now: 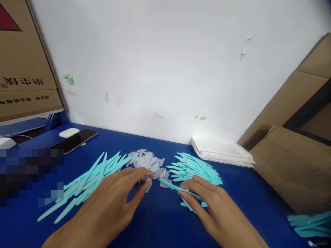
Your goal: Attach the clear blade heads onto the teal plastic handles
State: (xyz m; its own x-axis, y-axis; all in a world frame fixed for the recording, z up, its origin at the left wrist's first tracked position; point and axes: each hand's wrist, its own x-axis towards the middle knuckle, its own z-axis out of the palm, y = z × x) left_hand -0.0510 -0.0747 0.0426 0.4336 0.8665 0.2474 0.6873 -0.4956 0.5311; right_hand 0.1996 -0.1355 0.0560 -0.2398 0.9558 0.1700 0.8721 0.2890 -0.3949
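Observation:
My left hand (121, 193) pinches a small translucent blade cap (148, 185) between thumb and fingertips. In my right hand (207, 196) is a slim teal eyebrow razor (168, 184), its narrow end pointing left towards my left hand. The two held pieces are apart. Behind my hands lies a heap of loose translucent caps (146, 160). A pile of teal razors (89, 179) spreads beside my left hand, and a second pile of teal razors (196, 167) lies just beyond my right hand. A few more teal pieces show beneath my right fingers, partly hidden.
A dark phone (74, 140) and a white case (69, 132) lie at the back left of the blue table (150, 220). White sheets (222, 151) are stacked against the wall. Cardboard boxes (26, 62) stand on both sides. More teal pieces (311, 224) sit at the lower right.

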